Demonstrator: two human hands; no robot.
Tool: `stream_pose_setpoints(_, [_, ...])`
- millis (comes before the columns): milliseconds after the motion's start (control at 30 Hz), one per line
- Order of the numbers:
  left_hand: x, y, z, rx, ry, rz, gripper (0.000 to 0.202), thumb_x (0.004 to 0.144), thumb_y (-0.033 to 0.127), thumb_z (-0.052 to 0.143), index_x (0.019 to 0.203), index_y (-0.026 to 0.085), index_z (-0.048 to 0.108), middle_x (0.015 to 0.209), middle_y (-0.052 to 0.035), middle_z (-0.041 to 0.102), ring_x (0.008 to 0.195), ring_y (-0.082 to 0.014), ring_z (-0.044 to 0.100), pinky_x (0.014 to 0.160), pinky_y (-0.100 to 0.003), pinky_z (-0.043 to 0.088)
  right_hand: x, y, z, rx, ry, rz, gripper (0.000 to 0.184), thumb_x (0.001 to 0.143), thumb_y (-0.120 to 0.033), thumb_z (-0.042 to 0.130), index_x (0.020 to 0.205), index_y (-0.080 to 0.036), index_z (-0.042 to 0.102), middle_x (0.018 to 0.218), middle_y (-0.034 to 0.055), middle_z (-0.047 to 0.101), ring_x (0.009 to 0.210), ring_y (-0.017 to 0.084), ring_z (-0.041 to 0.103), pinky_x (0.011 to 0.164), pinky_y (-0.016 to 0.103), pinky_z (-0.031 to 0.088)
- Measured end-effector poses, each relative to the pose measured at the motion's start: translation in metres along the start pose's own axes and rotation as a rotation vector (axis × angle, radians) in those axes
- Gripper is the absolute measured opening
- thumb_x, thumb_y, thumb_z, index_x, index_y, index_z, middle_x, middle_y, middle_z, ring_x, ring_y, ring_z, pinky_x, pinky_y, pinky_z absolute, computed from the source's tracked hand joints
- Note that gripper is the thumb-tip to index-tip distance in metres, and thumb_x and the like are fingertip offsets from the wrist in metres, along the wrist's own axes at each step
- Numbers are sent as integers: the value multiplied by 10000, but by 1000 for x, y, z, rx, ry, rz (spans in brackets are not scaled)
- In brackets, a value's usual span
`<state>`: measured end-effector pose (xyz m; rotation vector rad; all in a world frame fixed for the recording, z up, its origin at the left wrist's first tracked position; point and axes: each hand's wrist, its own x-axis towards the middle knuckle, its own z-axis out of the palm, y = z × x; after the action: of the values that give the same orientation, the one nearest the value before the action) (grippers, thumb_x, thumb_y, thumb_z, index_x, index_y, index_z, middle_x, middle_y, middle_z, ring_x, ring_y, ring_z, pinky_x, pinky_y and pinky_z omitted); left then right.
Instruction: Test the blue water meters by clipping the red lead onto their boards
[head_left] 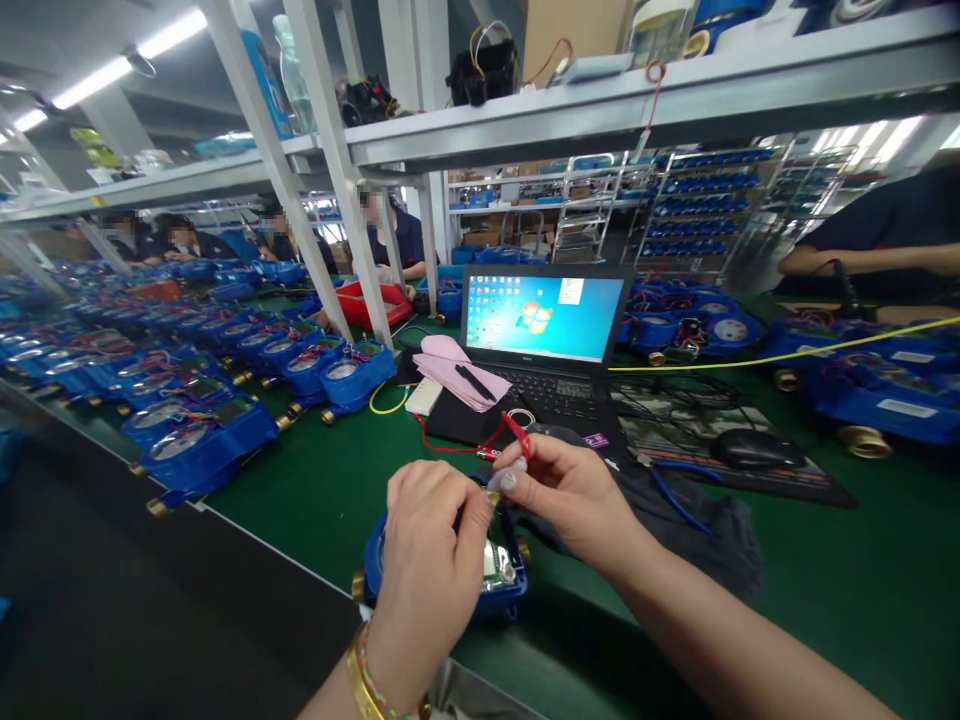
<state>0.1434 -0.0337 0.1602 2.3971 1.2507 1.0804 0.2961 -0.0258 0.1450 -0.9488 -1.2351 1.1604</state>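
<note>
Right grip (576, 494) pinching red lead (517, 432), left grip (435, 545) closure unclear, meter (495, 602) beside bench edge (276, 553)

Left hand (435, 530) back-up, right hand (577, 495) just beside it, fingers (553, 452) of both curled, thumbs (472, 532) close together

A green-topped workbench (322, 510) has a pale trim along its left edge, with a dark grey floor (82, 620) below. Over the workbench's far side, pale metal posts (343, 180) carry a metal-edged shelf (465, 137), and through the gap under its front edge stand tiered metal racks (589, 207). Lit fluorescent tubes (94, 82) line the ceiling above the shelf's left end, while bright strips (900, 140), windows or lamps, show beneath its right end
</note>
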Motion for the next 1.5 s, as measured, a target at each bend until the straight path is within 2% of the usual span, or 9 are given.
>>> stream_pose_setpoints(133, [-6, -1, -8, 95, 66, 15, 270, 934, 190, 385, 673, 180, 456, 691, -8, 479, 725, -172, 437, 721, -347, 311, -1, -1, -3, -29, 27, -9, 336, 683, -468, 765, 770, -170, 636, 659, 5, 617, 567, 122, 551, 534, 249, 469])
stream_pose_setpoints(300, [-22, -22, -44, 197, 262, -41, 284, 925, 231, 420, 646, 203, 467, 674, 2, 489, 712, -171, 469, 696, -339, 321, 0, -7, -16, -39, 6, 47, 305, 713, -428, 750, 802, -165, 624, 656, 3, 607, 565, 121, 562, 521, 241, 474])
stream_pose_setpoints(467, [-45, -58, -82, 368, 431, -357, 367, 919, 340, 418, 572, 219, 425, 595, 16, 425, 597, -160, 428, 611, -332, 309, -7, -12, -11, -51, -211, 115, 206, 751, -326, 711, 838, -162, 623, 695, -3, 594, 621, 111, 553, 582, 226, 467])
stream_pose_setpoints(600, [-54, -77, -85, 466, 357, -459, 210, 897, 393, 388, 866, 242, 530, 907, -19, 520, 929, -261, 534, 825, -432, 406, -12, -12, -6, -197, -306, 107, 92, 787, -244, 644, 843, -175, 623, 719, -1, 593, 626, 113, 524, 567, 221, 433])
stream_pose_setpoints(700, [-52, -74, -70, 375, 238, -318, 318, 858, 427, 476, 1116, 246, 513, 1124, -55, 534, 1096, -309, 515, 968, -523, 403, -15, -12, -5, -338, -356, 60, 43, 805, -190, 598, 842, -188, 618, 748, 0, 621, 649, 125, 551, 584, 228, 451])
stream_pose_setpoints(867, [-47, -47, -37, 191, -128, -92, 582, 756, 378, 663, 1280, 308, 419, 1385, -78, 398, 1295, -344, 362, 1066, -627, 304, -19, -16, -4, -493, -381, -75, 78, 805, -124, 590, 813, -196, 619, 749, -20, 643, 666, 117, 578, 614, 209, 461])
stream_pose_setpoints(933, [-47, -38, -29, 127, -176, -56, 570, 735, 321, 692, 1244, 302, 434, 1408, -74, 365, 1331, -332, 313, 1087, -607, 295, -19, -16, -4, -485, -375, -69, 78, 811, -123, 583, 818, -193, 615, 752, -21, 642, 669, 113, 580, 616, 202, 465])
stream_pose_setpoints(1133, [-40, -31, -27, 39, -244, 51, 80, 816, 217, 592, 871, 272, 577, 1348, -40, 389, 1335, -305, 298, 1022, -556, 401, -14, -16, -6, -470, -360, -7, 56, 818, -159, 559, 834, -193, 600, 721, -14, 614, 620, 120, 557, 562, 217, 451])
stream_pose_setpoints(1500, [-20, -32, -37, 76, -495, 157, 222, 841, 172, 496, 872, 322, 656, 1452, 28, 309, 1359, -291, 289, 1037, -507, 427, -9, -16, -8, -429, -408, 85, 38, 805, -182, 543, 809, -196, 579, 711, 0, 607, 626, 143, 553, 575, 248, 458])
